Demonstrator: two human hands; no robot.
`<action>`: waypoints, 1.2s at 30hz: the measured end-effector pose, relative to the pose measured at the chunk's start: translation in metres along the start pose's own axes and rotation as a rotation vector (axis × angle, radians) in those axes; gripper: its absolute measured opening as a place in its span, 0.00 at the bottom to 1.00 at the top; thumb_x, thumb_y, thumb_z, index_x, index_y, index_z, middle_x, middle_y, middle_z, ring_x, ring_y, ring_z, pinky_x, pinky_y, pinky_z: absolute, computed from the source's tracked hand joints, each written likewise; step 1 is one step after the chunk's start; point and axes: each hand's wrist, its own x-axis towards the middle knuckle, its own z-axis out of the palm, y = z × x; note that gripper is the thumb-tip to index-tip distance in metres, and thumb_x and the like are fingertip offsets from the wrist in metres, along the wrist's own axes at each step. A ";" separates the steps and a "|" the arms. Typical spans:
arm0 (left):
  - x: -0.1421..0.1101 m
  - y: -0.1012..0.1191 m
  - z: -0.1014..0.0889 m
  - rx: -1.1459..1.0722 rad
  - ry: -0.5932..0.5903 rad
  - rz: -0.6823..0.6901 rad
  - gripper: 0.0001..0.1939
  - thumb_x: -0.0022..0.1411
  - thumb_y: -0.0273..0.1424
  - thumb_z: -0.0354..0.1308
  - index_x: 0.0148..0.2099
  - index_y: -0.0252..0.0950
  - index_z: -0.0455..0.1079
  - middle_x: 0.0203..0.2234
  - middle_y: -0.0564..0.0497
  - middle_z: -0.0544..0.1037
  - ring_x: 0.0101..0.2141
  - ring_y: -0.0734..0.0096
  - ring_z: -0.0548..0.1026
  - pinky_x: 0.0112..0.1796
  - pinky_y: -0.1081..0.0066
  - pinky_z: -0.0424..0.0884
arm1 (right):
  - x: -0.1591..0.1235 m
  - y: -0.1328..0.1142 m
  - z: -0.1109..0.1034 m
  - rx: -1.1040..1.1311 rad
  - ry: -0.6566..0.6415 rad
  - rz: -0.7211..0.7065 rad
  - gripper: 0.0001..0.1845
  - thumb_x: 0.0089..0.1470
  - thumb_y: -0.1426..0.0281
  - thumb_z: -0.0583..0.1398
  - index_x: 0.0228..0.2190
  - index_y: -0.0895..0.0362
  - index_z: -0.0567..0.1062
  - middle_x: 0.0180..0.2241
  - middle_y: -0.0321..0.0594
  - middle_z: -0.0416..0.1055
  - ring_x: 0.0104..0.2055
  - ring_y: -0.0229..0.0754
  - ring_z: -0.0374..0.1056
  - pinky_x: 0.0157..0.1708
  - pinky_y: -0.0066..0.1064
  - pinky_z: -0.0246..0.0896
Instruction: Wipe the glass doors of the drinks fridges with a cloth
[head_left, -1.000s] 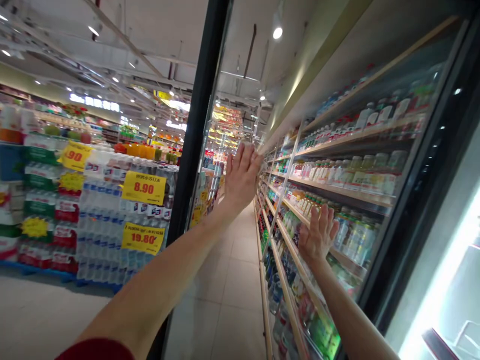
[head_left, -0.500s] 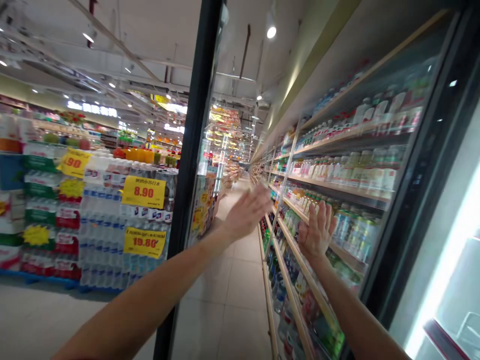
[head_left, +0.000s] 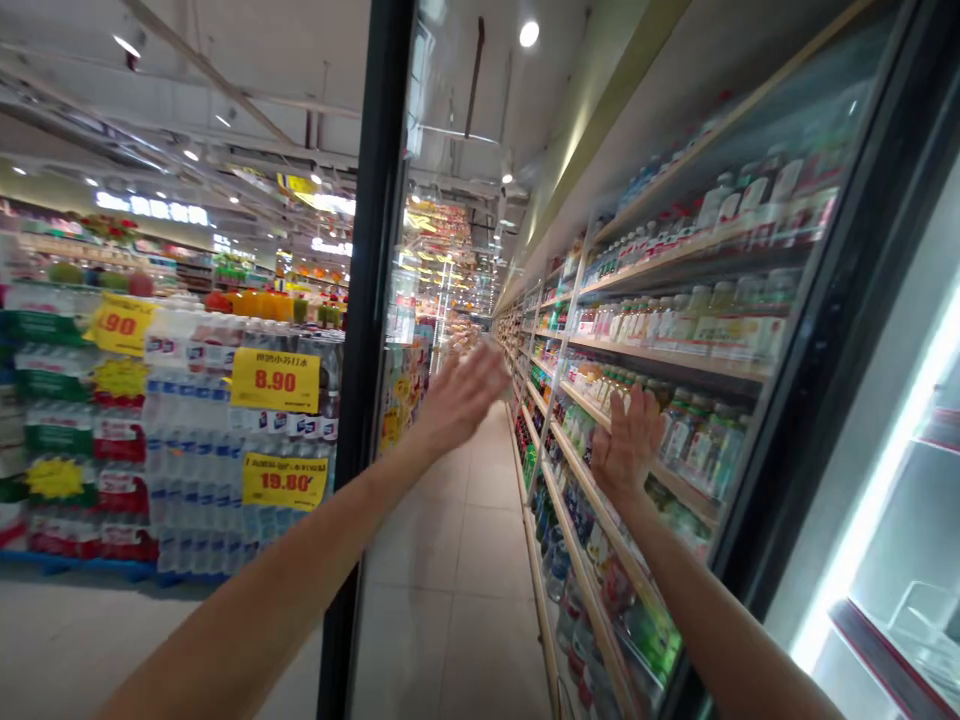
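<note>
A tall glass door (head_left: 480, 560) with black frame edges stands swung out before me. Both my hands are raised at its pane with no object in them. Near the middle, my left hand (head_left: 463, 395) is stretched flat, somewhat blurred, with its fingertips pointing up and right. Farther right, my right hand (head_left: 628, 438) is spread, fingers upward, in front of the view of bottles. Whether either palm presses on the glass, I cannot tell.
Shelves of bottled drinks (head_left: 701, 325) show in the pane, with a tiled aisle (head_left: 487, 480) beside them. At far right is a lit cooler interior (head_left: 892, 540). On the left stand stacked water packs (head_left: 199, 450) with yellow price signs (head_left: 275, 379).
My view has shifted slightly, so the door frame and stacks sit farther left. Both hands have moved a little left in the picture, staying stretched out.
</note>
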 end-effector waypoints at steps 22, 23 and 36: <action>-0.023 0.032 0.002 -0.073 -0.102 0.290 0.21 0.60 0.28 0.49 0.56 0.41 0.59 0.60 0.53 0.56 0.62 0.70 0.42 0.60 0.65 0.48 | -0.001 0.002 0.001 0.040 0.003 0.022 0.29 0.54 0.67 0.49 0.58 0.53 0.54 0.62 0.47 0.48 0.64 0.50 0.41 0.59 0.51 0.35; -0.016 0.030 0.004 -0.051 -0.074 0.155 0.22 0.60 0.27 0.48 0.57 0.38 0.58 0.60 0.48 0.57 0.63 0.66 0.41 0.60 0.60 0.48 | -0.001 0.001 0.000 0.039 0.003 0.022 0.29 0.54 0.67 0.49 0.58 0.53 0.54 0.62 0.47 0.48 0.64 0.50 0.41 0.59 0.51 0.35; 0.060 0.029 0.017 -0.026 -0.038 -0.145 0.22 0.62 0.27 0.44 0.59 0.34 0.54 0.61 0.44 0.54 0.62 0.60 0.41 0.59 0.52 0.46 | -0.003 0.005 0.002 0.042 0.062 -0.015 0.28 0.55 0.68 0.48 0.58 0.54 0.55 0.61 0.48 0.51 0.64 0.50 0.42 0.58 0.51 0.39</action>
